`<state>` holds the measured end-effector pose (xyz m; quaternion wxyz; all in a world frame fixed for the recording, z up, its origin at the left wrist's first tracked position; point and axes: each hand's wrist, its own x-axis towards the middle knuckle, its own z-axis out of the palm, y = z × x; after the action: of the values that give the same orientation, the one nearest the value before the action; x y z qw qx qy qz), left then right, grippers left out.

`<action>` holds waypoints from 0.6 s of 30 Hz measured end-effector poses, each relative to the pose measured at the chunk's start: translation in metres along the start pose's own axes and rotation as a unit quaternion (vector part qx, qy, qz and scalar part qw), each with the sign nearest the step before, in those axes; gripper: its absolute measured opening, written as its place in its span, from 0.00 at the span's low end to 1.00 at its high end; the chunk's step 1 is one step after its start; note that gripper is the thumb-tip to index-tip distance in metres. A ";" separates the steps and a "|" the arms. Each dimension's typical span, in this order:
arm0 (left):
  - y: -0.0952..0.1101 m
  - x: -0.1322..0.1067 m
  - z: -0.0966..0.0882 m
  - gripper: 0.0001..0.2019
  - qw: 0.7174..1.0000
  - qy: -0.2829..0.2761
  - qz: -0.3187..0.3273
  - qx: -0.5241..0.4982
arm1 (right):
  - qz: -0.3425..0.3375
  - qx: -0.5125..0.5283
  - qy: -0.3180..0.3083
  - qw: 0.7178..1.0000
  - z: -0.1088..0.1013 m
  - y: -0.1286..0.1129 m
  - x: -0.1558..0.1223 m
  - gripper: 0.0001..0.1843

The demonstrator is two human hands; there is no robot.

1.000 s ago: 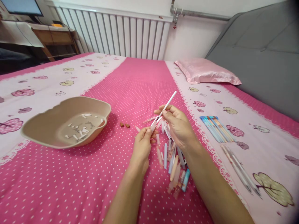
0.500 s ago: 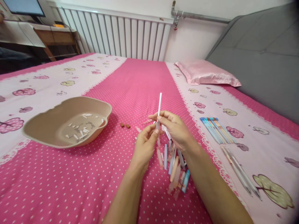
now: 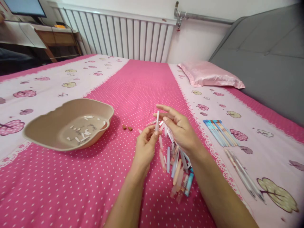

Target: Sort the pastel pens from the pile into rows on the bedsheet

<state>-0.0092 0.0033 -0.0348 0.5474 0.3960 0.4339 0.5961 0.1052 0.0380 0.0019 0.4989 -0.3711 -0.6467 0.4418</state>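
My left hand [image 3: 144,147] pinches the lower end of a thin white pen tube [image 3: 157,121], which stands nearly upright and looks foreshortened. My right hand [image 3: 179,128] hovers just right of the tube with its fingers stretched out, holding nothing. Beneath both hands lies a heap of loose pen barrels and caps [image 3: 177,166] on the pink dotted bedsheet [image 3: 71,190]. Two small brown bits [image 3: 127,128] lie left of the hands.
A beige bowl [image 3: 47,139] with several small white pieces stands at the left. Rows of finished pens lie at the right, a blue bunch [image 3: 219,131] and a pale pair [image 3: 244,175]. A pink pillow [image 3: 209,74], a grey headboard [image 3: 261,63] and a radiator [image 3: 118,34] are behind.
The white tube swung from a right-leaning tilt to upright. My right hand let go of it and spread its fingers; my left hand keeps the lower end.
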 end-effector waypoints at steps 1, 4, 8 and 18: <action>0.001 0.000 0.000 0.08 1.000 0.001 0.000 -0.002 | -0.008 -0.027 -0.004 1.000 -0.001 -0.001 0.000 0.19; 0.007 0.001 -0.004 0.07 1.000 0.008 0.006 -0.006 | -0.022 -0.068 -0.016 0.997 -0.001 -0.003 -0.003 0.21; 0.018 0.003 -0.015 0.07 0.998 0.044 0.037 0.015 | -0.029 -0.032 0.008 0.999 -0.002 -0.011 -0.006 0.27; 0.021 0.008 -0.030 0.07 0.975 0.206 0.056 0.057 | 0.054 -0.266 -0.064 0.960 -0.035 0.006 -0.002 0.12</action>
<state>-0.0443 0.0085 -0.0245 0.3883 0.3187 0.5480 0.6689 0.1395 0.0454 -0.0002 0.3153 -0.4957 -0.7504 0.3028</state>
